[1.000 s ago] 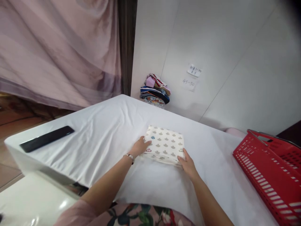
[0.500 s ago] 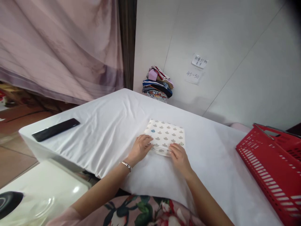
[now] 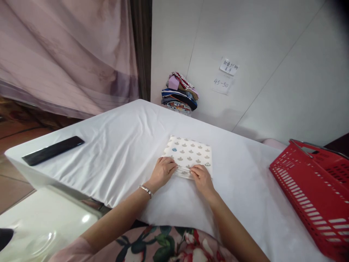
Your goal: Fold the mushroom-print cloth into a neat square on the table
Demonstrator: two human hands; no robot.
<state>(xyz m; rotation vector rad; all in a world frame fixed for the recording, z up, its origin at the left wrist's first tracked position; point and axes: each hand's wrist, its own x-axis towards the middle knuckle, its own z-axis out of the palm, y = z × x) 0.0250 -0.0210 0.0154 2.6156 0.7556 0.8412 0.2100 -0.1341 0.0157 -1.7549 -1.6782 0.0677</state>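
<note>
A folded white cloth (image 3: 188,151) with grey printed shapes lies flat on the white-covered table, its layers showing along the near edge. At its near left corner, my left hand (image 3: 164,170) pinches the edge between thumb and fingers; a silver bracelet is on that wrist. My right hand (image 3: 201,179) grips the same near edge a little farther right, fingers bent together. Both hands touch the cloth, and the fingertips partly cover its front layers.
A long black flat object (image 3: 53,150) lies on the table's left. At the right stands a red plastic basket (image 3: 313,193). Folded clothes (image 3: 180,94) are stacked beyond the far edge by the wall, where paper notes (image 3: 222,83) hang. A white glossy surface (image 3: 49,222) is at lower left.
My right hand has slid a little left along the near edge, closer to my left hand, and its fingers now pinch the edge. The whole view has shifted slightly.
</note>
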